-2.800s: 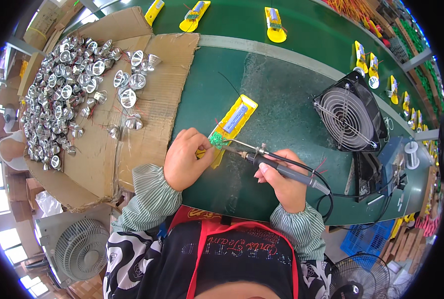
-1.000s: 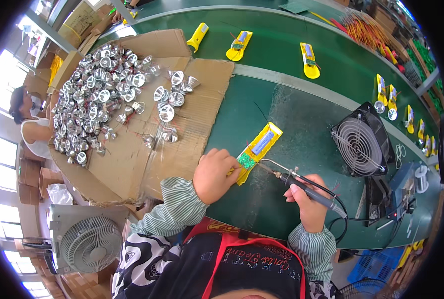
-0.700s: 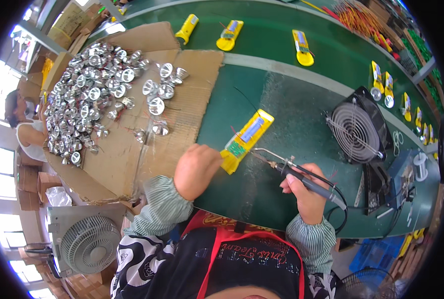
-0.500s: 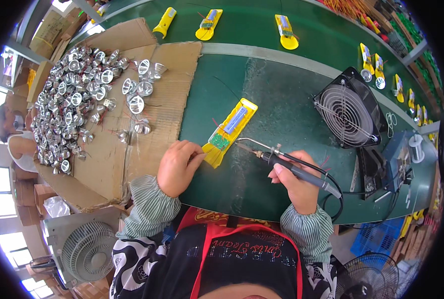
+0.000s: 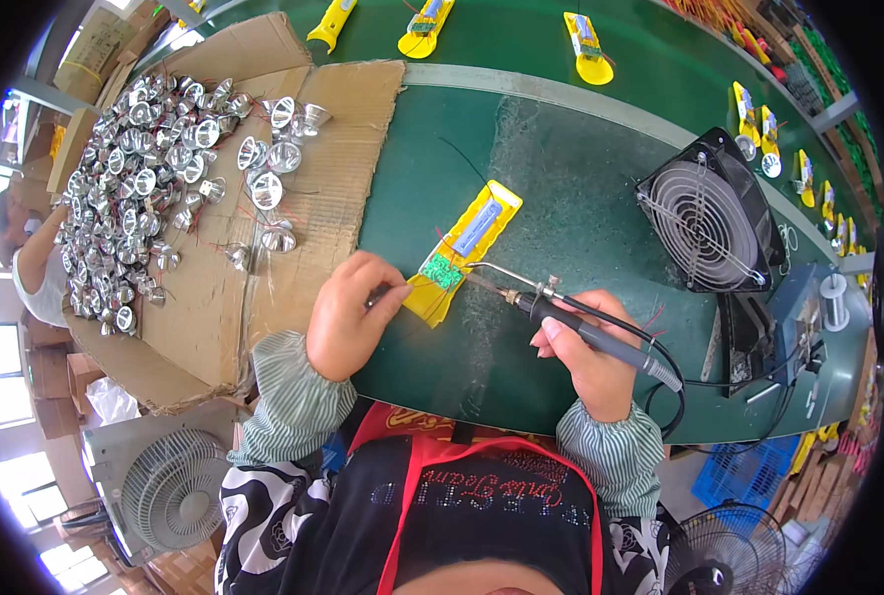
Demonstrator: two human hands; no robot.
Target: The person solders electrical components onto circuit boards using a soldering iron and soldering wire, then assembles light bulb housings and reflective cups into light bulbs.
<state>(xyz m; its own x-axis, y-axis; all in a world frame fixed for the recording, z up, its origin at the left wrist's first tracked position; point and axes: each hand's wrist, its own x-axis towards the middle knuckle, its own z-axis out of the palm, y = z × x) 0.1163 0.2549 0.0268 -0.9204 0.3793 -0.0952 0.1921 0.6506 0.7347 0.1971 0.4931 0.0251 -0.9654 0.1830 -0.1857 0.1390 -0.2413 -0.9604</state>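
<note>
A yellow flashlight half-shell (image 5: 502, 197) lies tilted on the green bench, a blue-grey battery (image 5: 477, 227) and a small green circuit board (image 5: 443, 273) inside it. My left hand (image 5: 353, 315) is at its lower left end, thumb and fingers pinched together. Whatever is in the pinch is too small to make out. In my right hand (image 5: 596, 362) is a soldering iron (image 5: 600, 344) with a thin curved metal tube fixed along it. Its tip reaches the right edge of the board; whether it touches cannot be told. Thin wires stick out from the shell.
On the left, a cardboard box (image 5: 338, 188) holds a heap of silvery reflector cups (image 5: 144, 181). A black fan (image 5: 705, 223) stands at the right, near a solder spool (image 5: 833, 288) and a blue-grey box unit (image 5: 797, 312). More yellow shells (image 5: 589, 50) sit along the far strip.
The iron's tip has come closer to the circuit board. My left hand has risen slightly beside the shell, and the whole view has shifted a little.
</note>
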